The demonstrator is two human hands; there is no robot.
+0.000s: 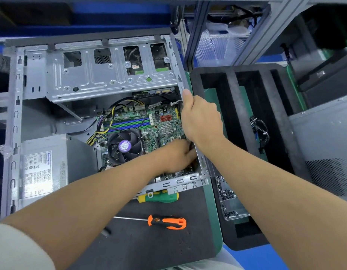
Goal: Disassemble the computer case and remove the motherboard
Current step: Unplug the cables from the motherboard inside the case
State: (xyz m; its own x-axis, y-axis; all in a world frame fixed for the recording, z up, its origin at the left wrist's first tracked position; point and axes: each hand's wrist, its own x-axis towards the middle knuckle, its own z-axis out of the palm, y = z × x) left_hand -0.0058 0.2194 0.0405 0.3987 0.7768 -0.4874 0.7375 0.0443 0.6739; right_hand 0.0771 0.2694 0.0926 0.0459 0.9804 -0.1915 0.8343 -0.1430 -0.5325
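— Green circuit board, thin and stiff: the motherboard [149, 125] lies flat on the floor of the open computer case [110, 75], low in its right half, with the cooler fan [124, 147] standing on it and yellow and black cables [110, 114] still plugged in at its top edge.

— How would it handle?

— Light, I'd judge, but fragile. It should be held by its bare edges, not by the fan or the small parts, and kept level so it doesn't flex.

— And the hands?

— The right hand [199, 117] is curled over the case's right wall, thumb up along the rim, gripping it. The left hand [178, 154] reaches down to the board's lower right corner; its fingertips are hidden against the wall, so I cannot tell whether they pinch anything.

— Room to lift?

— Tight. Sheet-metal rims close in on the right and near sides, the drive cage [110, 75] overhangs the far end, and the power supply [44, 168] fills the left. Straight up looks the freest way out. On the worktop [149, 246] lie an orange screwdriver [166, 222] and a green one [159, 197], with a foam tray [236, 114] beside.
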